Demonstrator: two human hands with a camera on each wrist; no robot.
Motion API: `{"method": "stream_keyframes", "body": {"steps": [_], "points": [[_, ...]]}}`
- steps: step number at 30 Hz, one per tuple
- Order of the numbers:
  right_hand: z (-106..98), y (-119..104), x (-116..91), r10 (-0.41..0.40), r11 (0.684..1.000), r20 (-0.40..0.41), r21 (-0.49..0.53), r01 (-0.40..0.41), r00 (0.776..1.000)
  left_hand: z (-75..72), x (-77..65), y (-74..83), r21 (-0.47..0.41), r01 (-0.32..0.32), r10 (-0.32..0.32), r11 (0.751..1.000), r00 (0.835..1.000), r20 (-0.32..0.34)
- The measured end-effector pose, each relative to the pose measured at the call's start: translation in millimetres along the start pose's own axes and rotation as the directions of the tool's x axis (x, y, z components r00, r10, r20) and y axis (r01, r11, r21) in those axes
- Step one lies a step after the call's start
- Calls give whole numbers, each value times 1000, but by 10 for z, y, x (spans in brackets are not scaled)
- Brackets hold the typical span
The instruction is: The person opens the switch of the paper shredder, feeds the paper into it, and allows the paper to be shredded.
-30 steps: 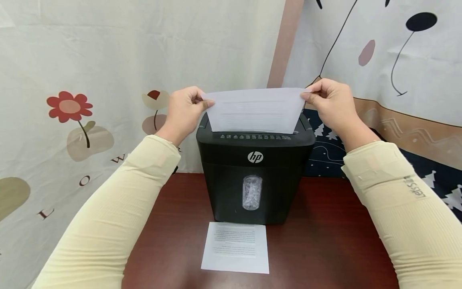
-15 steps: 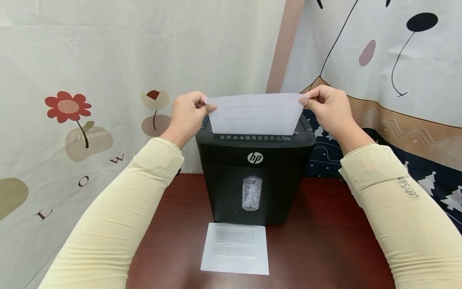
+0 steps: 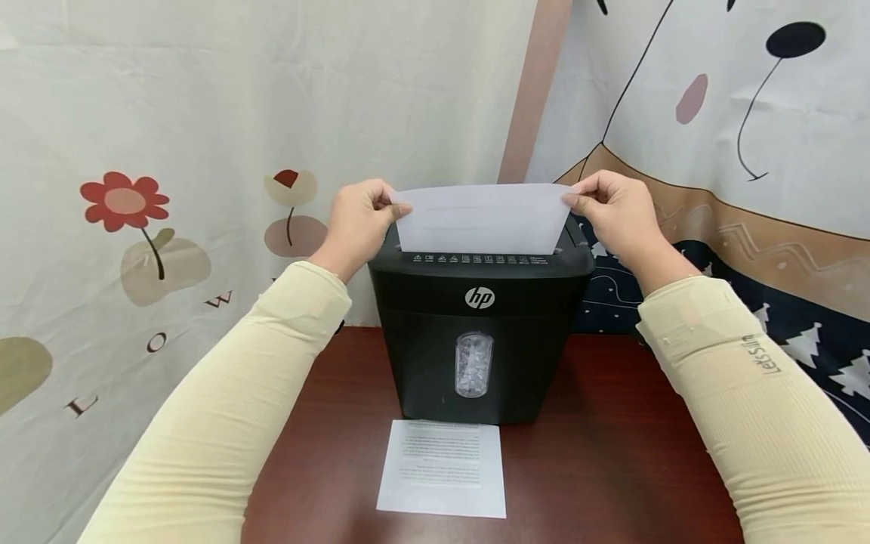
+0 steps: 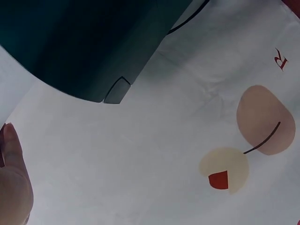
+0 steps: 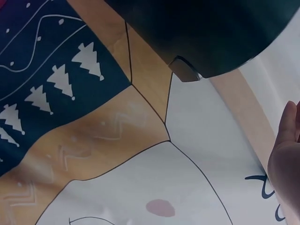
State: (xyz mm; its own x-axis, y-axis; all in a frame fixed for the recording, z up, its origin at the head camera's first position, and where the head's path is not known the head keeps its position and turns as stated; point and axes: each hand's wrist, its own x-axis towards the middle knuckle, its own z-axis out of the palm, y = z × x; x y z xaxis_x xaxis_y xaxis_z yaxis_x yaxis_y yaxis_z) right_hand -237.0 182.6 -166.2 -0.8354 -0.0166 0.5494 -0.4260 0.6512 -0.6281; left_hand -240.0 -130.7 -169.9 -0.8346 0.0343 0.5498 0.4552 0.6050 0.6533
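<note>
A white sheet of paper (image 3: 484, 219) stands upright in the top slot of a black HP paper shredder (image 3: 435, 340), its lower part hidden inside. My left hand (image 3: 359, 223) pinches the sheet's upper left corner between thumb and fingers. At the upper right corner, my right hand (image 3: 620, 215) pinches it the same way. Each wrist view catches only part of a hand at its edge, with the shredder's dark side above; there the left hand (image 4: 14, 183) and right hand (image 5: 286, 164) are cut off.
A printed sheet (image 3: 442, 472) lies flat on the reddish-brown table (image 3: 598, 468), touching or just in front of the shredder's base. Pale shreds show through the shredder's window (image 3: 473, 365). Patterned curtains (image 3: 204, 91) hang close behind and to both sides.
The held sheet has sunk lower into the slot, so less of it shows. Both hands have come down with it and slightly closer together. The sheet on the table stays put.
</note>
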Motion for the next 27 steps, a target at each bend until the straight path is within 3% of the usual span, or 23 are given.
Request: {"method": "stream_keyframes", "body": {"steps": [9,16,27], "points": [[32,68,-13,23,999,24,30,-23,999,42,0,-36,20,27,-28,999,998,54],[52,106,-46,63,998,89,-13,-62,994,77,-8,-71,69,35,-43,997,993,112],[95,188,-103,69,995,125,-78,-59,990,105,-55,-115,93,75,-89,993,984,157]]}}
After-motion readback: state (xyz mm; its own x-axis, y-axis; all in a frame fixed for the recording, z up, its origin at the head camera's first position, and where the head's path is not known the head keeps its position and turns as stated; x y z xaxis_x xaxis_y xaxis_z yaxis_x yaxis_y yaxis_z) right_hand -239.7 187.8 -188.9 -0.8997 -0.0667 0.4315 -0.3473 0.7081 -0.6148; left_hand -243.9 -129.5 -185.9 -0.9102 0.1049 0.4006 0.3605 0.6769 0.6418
